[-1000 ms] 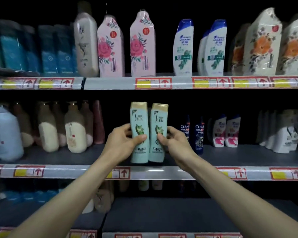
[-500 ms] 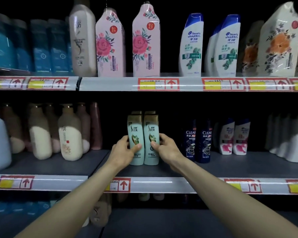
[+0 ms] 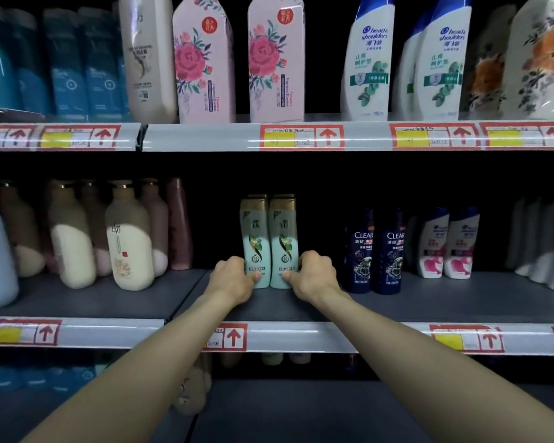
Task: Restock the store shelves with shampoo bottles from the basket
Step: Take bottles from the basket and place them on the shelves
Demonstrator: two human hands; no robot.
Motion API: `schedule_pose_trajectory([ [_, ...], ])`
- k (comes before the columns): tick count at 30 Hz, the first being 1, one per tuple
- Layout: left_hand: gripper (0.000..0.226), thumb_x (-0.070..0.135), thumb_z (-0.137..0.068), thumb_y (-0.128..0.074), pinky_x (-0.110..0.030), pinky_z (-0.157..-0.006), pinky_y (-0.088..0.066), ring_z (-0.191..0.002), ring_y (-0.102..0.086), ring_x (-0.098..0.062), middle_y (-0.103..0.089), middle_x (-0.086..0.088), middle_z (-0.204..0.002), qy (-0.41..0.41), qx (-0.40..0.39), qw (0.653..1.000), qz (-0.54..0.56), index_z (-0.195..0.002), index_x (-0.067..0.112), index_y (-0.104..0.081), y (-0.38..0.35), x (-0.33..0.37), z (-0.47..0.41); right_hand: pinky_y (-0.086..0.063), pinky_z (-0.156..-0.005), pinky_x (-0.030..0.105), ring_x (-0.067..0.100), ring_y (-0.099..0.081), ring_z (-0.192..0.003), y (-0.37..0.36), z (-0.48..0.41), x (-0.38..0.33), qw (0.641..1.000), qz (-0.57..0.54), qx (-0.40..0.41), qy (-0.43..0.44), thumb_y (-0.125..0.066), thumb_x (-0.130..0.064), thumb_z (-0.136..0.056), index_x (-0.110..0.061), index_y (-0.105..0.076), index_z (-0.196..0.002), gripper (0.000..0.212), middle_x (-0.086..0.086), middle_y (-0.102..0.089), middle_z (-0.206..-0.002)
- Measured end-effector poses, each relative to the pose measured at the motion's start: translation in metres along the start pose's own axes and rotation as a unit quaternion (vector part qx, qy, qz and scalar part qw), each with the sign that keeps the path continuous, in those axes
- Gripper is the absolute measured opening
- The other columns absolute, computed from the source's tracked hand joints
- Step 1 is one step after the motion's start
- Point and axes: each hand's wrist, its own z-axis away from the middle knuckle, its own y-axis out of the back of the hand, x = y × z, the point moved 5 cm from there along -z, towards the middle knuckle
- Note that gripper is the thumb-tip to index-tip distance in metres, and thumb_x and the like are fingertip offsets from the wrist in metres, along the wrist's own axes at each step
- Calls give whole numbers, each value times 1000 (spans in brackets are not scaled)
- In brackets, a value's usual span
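Note:
Two pale green shampoo bottles with gold caps stand upright side by side on the middle shelf (image 3: 269,306). My left hand (image 3: 234,278) grips the left green bottle (image 3: 256,238) near its base, thumb across the front. My right hand (image 3: 314,276) grips the right green bottle (image 3: 283,238) the same way. Both bottle bases touch the shelf surface. More gold caps show just behind them. The basket is out of view.
Dark blue Clear bottles (image 3: 378,251) stand close to the right of my right hand. Cream pump bottles (image 3: 128,238) fill the shelf to the left, with a gap between. Pink rose bottles (image 3: 275,59) and white Head & Shoulders bottles (image 3: 368,59) line the upper shelf.
Both hands carried the two green bottles from in front of the shelf edge deeper in and down onto the middle shelf. My grip slid lower towards the bases.

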Motion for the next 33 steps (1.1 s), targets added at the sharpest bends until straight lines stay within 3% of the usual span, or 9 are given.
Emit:
schedule_pose_trajectory([
  [6, 41, 38, -105, -55, -40, -104, -45, -125, -56, -38, -59, -20, -135, 25, -9, 998, -60, -132, 7, -58, -11, 9, -17, -47, -77, 35, 33, -64, -107, -7, -16, -1, 999, 35, 16, -13, -71, -35, -93, -16, -58, -100, 24, 12, -64, -115],
  [14, 45, 40, -108, -46, -40, -101, -45, -127, -55, -39, -56, -22, -137, 40, -16, 994, -105, -133, 4, -57, -20, 12, -26, -45, -78, 35, 35, -63, -112, -15, -31, 6, 999, 31, 11, -32, -68, -40, -96, -9, -62, -115, 37, 14, -63, -121],
  [19, 46, 37, -109, -45, -41, -105, -44, -131, -53, -39, -54, -22, -141, 45, -23, 992, -117, -138, 2, -54, -19, 18, -18, -53, -83, 37, 32, -64, -110, -13, -28, 5, 999, 22, -16, -44, -69, -41, -93, -11, -63, -116, 39, 11, -63, -119],
  [24, 61, 32, -108, -47, -44, -103, -44, -135, -48, -42, -48, -24, -147, 54, -2, 991, -121, -151, -6, -29, -11, 27, 17, -50, -78, 33, 28, -60, -92, 8, -11, 4, 999, -2, -23, -26, -68, -34, -91, -15, -55, -82, 25, 6, -60, -104],
  [26, 56, 35, -106, -48, -45, -101, -46, -131, -51, -43, -52, -23, -143, 34, 12, 993, -110, -149, 0, -37, -3, 34, 40, -53, -85, 34, 28, -63, -99, 21, 7, 2, 999, -28, -25, 8, -65, -35, -93, -13, -66, -100, 23, 9, -65, -114],
  [28, 48, 37, -104, -51, -45, -104, -48, -129, -54, -40, -57, -18, -140, -4, 32, 997, -69, -143, 10, -49, 5, 45, 66, -50, -91, 29, 25, -64, -109, 35, 35, 0, 996, -64, -25, 52, -63, -36, -95, -15, -67, -122, 34, 7, -67, -122],
  [30, 43, 34, -101, -54, -40, -107, -48, -129, -57, -30, -63, -8, -138, -63, 70, 996, 5, -142, 20, -56, 12, 59, 97, -48, -92, 26, 18, -65, -111, 50, 70, 1, 990, -95, -22, 99, -62, -37, -95, -18, -68, -125, 36, 1, -71, -120],
  [33, 31, 24, -94, -58, -29, -96, -53, -109, -67, -12, -74, 10, -111, -129, 119, 980, 93, -124, 30, -67, 12, 75, 153, -49, -93, 24, 10, -66, -108, 67, 123, 15, 984, -94, -15, 149, -61, -39, -93, -25, -68, -123, 34, -8, -73, -116],
])
